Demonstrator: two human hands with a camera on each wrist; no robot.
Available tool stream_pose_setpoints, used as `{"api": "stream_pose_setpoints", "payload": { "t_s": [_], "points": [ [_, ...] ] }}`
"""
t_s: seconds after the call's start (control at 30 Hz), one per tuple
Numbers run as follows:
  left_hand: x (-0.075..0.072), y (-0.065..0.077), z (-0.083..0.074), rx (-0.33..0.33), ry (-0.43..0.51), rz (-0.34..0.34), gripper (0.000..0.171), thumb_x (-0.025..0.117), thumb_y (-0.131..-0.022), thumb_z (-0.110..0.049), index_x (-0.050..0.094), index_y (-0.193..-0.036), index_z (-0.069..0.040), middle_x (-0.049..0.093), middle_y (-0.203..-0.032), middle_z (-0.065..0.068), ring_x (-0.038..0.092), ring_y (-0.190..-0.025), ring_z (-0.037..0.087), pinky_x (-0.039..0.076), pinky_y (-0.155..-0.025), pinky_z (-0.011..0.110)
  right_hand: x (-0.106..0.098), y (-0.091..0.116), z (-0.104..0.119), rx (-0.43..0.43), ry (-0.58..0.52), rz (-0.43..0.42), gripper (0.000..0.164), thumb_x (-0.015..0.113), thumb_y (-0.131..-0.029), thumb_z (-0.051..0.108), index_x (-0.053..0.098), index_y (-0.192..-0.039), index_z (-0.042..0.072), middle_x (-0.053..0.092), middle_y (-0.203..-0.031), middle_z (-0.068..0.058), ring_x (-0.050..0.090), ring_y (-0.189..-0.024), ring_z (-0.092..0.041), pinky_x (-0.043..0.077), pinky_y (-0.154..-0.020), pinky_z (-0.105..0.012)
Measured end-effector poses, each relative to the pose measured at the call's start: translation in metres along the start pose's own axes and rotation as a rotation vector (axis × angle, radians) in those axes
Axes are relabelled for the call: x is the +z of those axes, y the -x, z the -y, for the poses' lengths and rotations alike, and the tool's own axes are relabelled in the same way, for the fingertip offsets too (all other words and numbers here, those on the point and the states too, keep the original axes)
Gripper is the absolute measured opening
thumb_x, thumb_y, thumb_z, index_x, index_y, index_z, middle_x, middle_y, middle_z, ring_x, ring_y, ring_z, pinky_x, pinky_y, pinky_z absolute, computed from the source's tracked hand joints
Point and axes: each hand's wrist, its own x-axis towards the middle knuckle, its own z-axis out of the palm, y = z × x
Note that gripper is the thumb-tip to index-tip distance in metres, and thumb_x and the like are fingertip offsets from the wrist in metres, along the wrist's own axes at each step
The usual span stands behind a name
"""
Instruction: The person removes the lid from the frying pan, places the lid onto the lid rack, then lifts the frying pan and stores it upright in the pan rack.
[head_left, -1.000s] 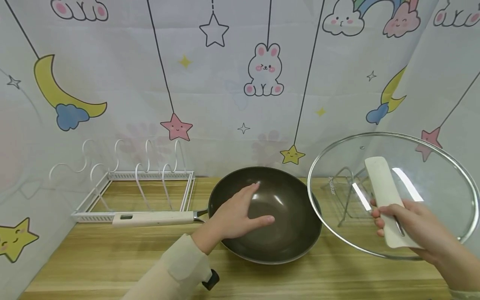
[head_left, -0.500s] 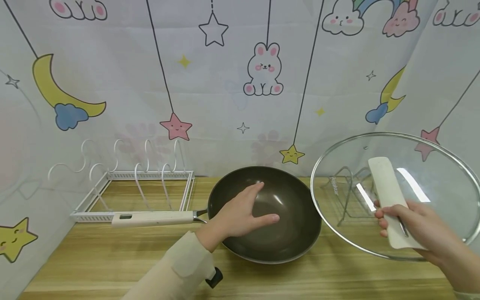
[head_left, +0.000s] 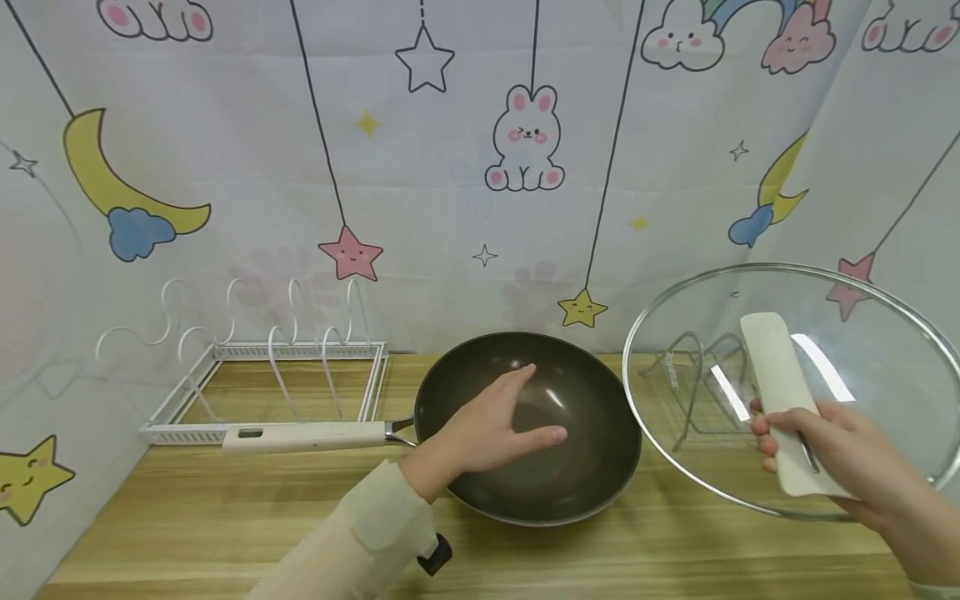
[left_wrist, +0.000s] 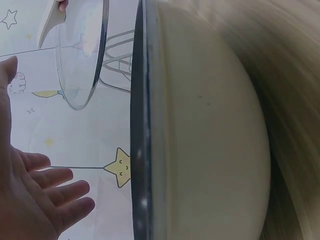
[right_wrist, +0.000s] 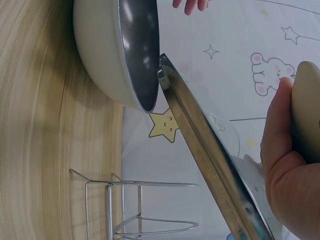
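A dark-lined wok (head_left: pixel 577 467) with a cream outside (left_wrist: pixel 215 125) sits on the wooden table, its cream handle (head_left: pixel 307 437) pointing left. My left hand (head_left: pixel 483 425) hovers above the wok, fingers straight and thumb spread, holding nothing; in the left wrist view the hand (left_wrist: pixel 35 195) is apart from the rim. At the right, my right hand (head_left: pixel 847 450) grips the cream handle (head_left: pixel 780 375) of a round glass lid (head_left: pixel 885 350). The lid hangs tilted, its metal rim (right_wrist: pixel 200 150) close to the wok's right edge; whether they touch I cannot tell.
At the left stands a white wire rack (head_left: pixel 270 350) with upright loops, its front corner behind the wok's handle. A grey wire stand (head_left: pixel 693 392) shows through the lid, behind it. A printed cloth (head_left: pixel 450 183) hangs at the back of the table (head_left: pixel 225 517).
My left hand has drifted slightly right over the wok. The lid in my right hand has shifted a little to the right. The wok has stayed put.
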Motion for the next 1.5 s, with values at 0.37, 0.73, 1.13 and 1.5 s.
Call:
{"api": "stream_pose_setpoints", "payload": {
  "t_s": [0.37, 0.73, 1.13, 1.5],
  "points": [
    [0.004, -0.007, -0.006, 0.017, 0.047, 0.002, 0.096, 0.052, -0.08, -0.072, 0.021, -0.151, -0.015, 0.027, -0.155, 0.0, 0.027, -0.143, 0.016, 0.029, -0.115, 0.04, 0.0, -0.002, 0.002, -0.011, -0.015, 0.001, 0.023, 0.033, -0.101, 0.004, 0.054, -0.11, 0.006, 0.067, -0.092, -0.004, 0.066, -0.077, -0.013, 0.059, -0.066, -0.033],
    [0.008, -0.013, -0.012, 0.013, 0.059, 0.023, 0.095, 0.051, -0.081, -0.07, 0.021, -0.151, -0.013, 0.027, -0.156, 0.002, 0.026, -0.143, 0.018, 0.028, -0.115, 0.042, -0.001, -0.002, 0.001, 0.003, 0.016, -0.02, 0.02, 0.034, -0.102, 0.006, 0.053, -0.109, 0.006, 0.067, -0.092, -0.003, 0.066, -0.076, -0.012, 0.059, -0.065, -0.033],
    [0.009, -0.018, -0.019, -0.031, 0.1, 0.037, 0.091, 0.05, -0.082, -0.07, 0.022, -0.151, -0.017, 0.028, -0.155, 0.001, 0.029, -0.142, 0.022, 0.028, -0.114, 0.045, -0.003, -0.002, -0.001, -0.006, 0.011, -0.01, 0.02, 0.033, -0.102, 0.005, 0.052, -0.107, 0.004, 0.067, -0.091, -0.002, 0.066, -0.076, -0.013, 0.058, -0.065, -0.033],
    [0.012, -0.025, -0.022, -0.047, 0.154, 0.044, 0.088, 0.049, -0.084, -0.068, 0.022, -0.151, -0.018, 0.027, -0.155, 0.0, 0.027, -0.143, 0.02, 0.025, -0.115, 0.044, -0.004, -0.001, 0.0, 0.012, 0.038, -0.046, 0.014, 0.034, -0.102, 0.006, 0.041, -0.111, -0.001, 0.066, -0.091, -0.003, 0.066, -0.075, -0.014, 0.058, -0.063, -0.034]
  ]
}}
